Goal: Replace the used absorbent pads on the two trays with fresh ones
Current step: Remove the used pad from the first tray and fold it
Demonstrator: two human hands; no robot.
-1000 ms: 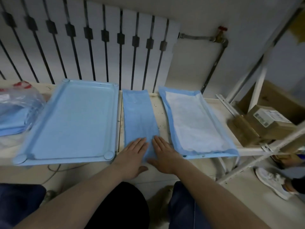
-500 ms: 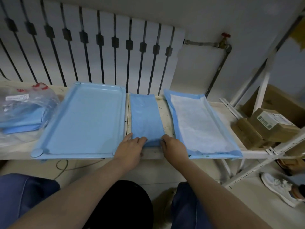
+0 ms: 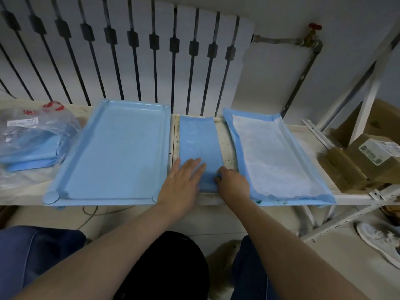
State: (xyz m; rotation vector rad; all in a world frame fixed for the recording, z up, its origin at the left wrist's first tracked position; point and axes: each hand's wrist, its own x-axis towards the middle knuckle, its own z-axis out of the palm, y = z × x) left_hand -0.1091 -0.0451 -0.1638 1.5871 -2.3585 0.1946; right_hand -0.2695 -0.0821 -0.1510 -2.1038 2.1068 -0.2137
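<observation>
A bare light-blue tray (image 3: 116,152) lies on the shelf at the left. Beside it, in the middle, lies a folded blue pad (image 3: 199,139). My left hand (image 3: 184,185) rests flat on the pad's near left part with straight fingers. My right hand (image 3: 232,182) pinches the pad's near right edge with curled fingers. To the right, an unfolded pad (image 3: 272,156), white inside with a blue border, covers the second tray, whose rim barely shows.
A clear plastic bag (image 3: 32,139) with several folded blue pads sits at the far left. Cardboard boxes (image 3: 368,156) stand on the shelf's right end. A white radiator (image 3: 129,53) lines the wall behind. A person's shoe (image 3: 381,241) is on the floor at right.
Both hands lay flat on the folded pad's near end. They then curled at its near corners. Now the left lies flat on it again and the right pinches its edge.
</observation>
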